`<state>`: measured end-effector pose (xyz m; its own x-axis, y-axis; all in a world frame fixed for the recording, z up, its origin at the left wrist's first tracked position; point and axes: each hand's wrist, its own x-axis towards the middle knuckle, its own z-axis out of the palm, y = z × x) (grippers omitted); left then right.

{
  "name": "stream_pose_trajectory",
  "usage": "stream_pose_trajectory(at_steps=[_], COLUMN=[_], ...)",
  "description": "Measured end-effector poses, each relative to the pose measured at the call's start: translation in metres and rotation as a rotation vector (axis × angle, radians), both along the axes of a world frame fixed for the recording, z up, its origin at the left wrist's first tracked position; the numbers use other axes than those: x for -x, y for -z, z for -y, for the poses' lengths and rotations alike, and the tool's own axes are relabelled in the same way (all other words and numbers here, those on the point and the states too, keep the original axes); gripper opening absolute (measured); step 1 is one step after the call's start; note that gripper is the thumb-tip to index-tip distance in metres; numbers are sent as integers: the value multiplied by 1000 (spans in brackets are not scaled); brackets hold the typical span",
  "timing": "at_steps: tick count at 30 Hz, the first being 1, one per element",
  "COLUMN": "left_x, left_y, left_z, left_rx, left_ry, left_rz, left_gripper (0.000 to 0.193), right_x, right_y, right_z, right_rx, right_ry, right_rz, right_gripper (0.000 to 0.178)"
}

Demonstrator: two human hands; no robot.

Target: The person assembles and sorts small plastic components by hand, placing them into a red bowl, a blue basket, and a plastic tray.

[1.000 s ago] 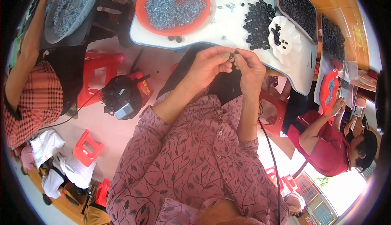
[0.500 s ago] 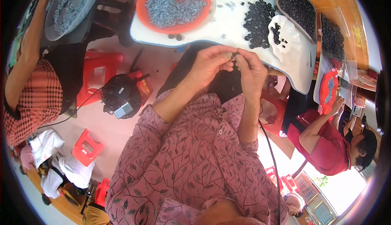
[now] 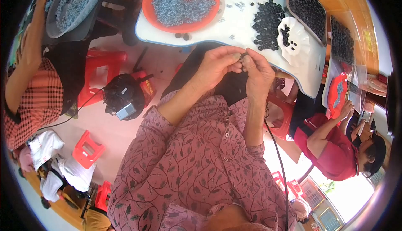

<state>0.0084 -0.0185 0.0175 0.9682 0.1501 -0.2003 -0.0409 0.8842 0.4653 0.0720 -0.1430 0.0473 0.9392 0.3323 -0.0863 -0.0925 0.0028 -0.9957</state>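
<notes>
Both hands meet over my lap, just off the near edge of the white table (image 3: 201,38). My left hand (image 3: 220,63) and my right hand (image 3: 257,70) pinch a small dark piece (image 3: 243,56) between thumbs and fingers; most of it is hidden, so its exact kind does not show. Beyond my left hand, an orange-red plate (image 3: 146,7) bears a heap of small silvery springs (image 3: 182,3). To the far right of my hands lies a pile of small round black parts (image 3: 268,24), and beside it a white scalloped dish (image 3: 297,55) with a few black pieces.
Trays of black parts (image 3: 307,5) stand at the right. A co-worker in a red shirt (image 3: 331,147) sits at the right, another in a checked top (image 3: 35,101) at the left. Red stools (image 3: 88,149) are on the floor. A cable (image 3: 281,160) hangs by my right arm.
My hands stay together, fingers shifting slightly on the small dark piece, which shows a bit more. The whole view has moved slightly.
</notes>
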Motion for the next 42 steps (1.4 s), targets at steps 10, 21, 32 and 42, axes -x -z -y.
stream_pose_trajectory(at_steps=[10,21,32,42], left_x=[1,1,2,2], left_y=[0,0,-2,-1], left_z=[0,-2,-1,-1], left_rx=[-4,139,52,36], left_ry=[-2,-11,-33,-44], left_rz=[13,58,25,17], left_gripper=[26,26,24,24], right_x=[1,3,6,8], right_y=[3,-1,-5,-8], right_z=[-2,0,-3,-4], right_rx=[-93,-49,54,119], right_ry=[10,-39,-29,-36], right_rz=[15,174,310,343], right_gripper=[19,16,17,17])
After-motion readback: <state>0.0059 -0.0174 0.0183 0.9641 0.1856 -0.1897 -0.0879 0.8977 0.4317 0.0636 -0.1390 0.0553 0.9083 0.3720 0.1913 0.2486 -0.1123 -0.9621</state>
